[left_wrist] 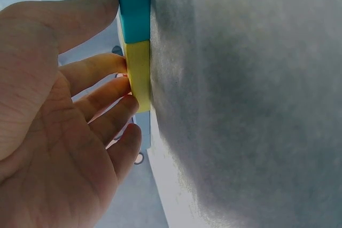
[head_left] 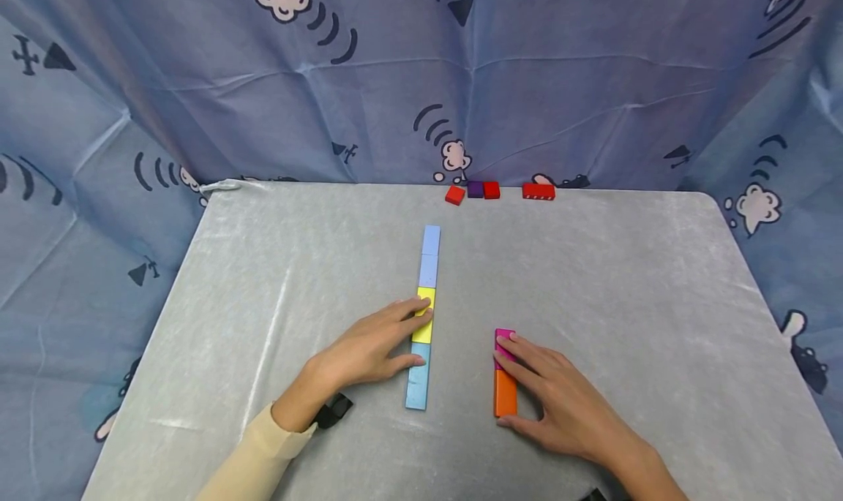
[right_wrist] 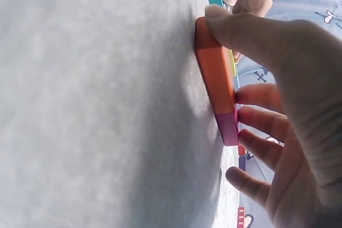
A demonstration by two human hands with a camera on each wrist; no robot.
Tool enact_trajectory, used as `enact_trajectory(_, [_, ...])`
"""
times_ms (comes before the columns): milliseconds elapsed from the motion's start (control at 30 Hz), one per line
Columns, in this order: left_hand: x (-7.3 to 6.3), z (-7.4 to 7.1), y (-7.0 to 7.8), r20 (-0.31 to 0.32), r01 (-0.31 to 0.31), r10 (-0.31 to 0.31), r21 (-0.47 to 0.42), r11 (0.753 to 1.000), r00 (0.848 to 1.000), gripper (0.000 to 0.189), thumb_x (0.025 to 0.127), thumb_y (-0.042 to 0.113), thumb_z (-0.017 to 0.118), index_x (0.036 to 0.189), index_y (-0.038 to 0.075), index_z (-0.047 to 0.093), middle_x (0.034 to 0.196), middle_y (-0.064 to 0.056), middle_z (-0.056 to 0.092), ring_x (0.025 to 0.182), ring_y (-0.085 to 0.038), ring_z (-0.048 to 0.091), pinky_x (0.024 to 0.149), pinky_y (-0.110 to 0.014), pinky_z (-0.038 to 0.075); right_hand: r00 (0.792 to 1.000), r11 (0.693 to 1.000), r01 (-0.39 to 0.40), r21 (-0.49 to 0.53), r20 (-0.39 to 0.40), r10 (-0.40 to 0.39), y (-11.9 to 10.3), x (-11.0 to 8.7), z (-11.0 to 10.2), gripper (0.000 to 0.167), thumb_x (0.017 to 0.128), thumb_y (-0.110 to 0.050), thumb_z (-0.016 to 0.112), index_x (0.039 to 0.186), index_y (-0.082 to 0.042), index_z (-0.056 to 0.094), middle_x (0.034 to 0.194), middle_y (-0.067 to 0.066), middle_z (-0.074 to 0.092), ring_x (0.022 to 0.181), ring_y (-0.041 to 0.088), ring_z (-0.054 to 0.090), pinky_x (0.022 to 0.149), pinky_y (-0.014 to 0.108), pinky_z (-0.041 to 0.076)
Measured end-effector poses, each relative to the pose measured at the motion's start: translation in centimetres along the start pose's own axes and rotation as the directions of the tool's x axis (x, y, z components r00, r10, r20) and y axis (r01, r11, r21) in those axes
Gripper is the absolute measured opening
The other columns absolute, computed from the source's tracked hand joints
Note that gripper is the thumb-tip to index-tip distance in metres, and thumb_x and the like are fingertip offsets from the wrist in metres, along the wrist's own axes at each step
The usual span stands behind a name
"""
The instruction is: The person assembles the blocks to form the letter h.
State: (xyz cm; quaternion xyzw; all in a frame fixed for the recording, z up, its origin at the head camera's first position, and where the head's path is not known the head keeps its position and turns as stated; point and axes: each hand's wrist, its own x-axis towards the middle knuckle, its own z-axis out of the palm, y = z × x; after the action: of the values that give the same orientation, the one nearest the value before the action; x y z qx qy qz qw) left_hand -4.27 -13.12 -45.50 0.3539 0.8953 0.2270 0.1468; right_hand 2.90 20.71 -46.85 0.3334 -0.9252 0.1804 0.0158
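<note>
A straight row of blocks lies on the table left of centre: periwinkle blocks (head_left: 429,256) at the far end, a yellow block (head_left: 422,333) in the middle and a light blue block (head_left: 418,388) nearest. My left hand (head_left: 369,344) rests its fingertips on the yellow part, its thumb on the light blue block. To the right, a magenta block (head_left: 504,333) and an orange block (head_left: 505,393) lie end to end. My right hand (head_left: 566,402) touches the magenta block with extended fingers, while its thumb (right_wrist: 216,13) lies at the orange block's near end.
Along the table's far edge sit a small red block (head_left: 454,195), a dark purple block (head_left: 475,189), another red block (head_left: 491,190) and a longer red block (head_left: 538,191). A patterned blue cloth (head_left: 395,33) hangs behind the grey-covered table (head_left: 626,281).
</note>
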Motion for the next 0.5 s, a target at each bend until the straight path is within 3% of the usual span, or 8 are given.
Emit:
enact_trajectory(267, [0.18, 0.07, -0.06, 0.005, -0.006, 0.006, 0.005, 1.000, 1.000, 0.075, 0.099, 0.036, 0.075, 0.160, 0.005, 0.045, 0.169, -0.012, 0.041, 0.158, -0.028, 0.040, 0.132, -0.044, 0.036, 1.000, 1.000, -0.019, -0.007, 0.019, 0.019, -0.15, -0.02, -0.12, 0.094, 0.075, -0.056, 0.092, 0.153, -0.015, 0.058, 0.164, 0.006, 0.051, 0.142, 0.024, 0.055, 0.116, 0.035, 0.033])
enact_trajectory(500, [0.10, 0.06, -0.09, 0.004, -0.006, 0.006, 0.007, 1.000, 1.000, 0.074, 0.099, 0.036, 0.075, 0.160, 0.005, 0.045, 0.169, -0.011, 0.041, 0.158, -0.027, 0.040, 0.132, -0.043, 0.035, 1.000, 1.000, 0.017, 0.007, -0.013, -0.017, -0.10, -0.01, -0.27, 0.091, 0.077, -0.054, 0.092, 0.152, -0.014, 0.059, 0.162, 0.007, 0.052, 0.141, 0.025, 0.056, 0.116, 0.032, 0.033])
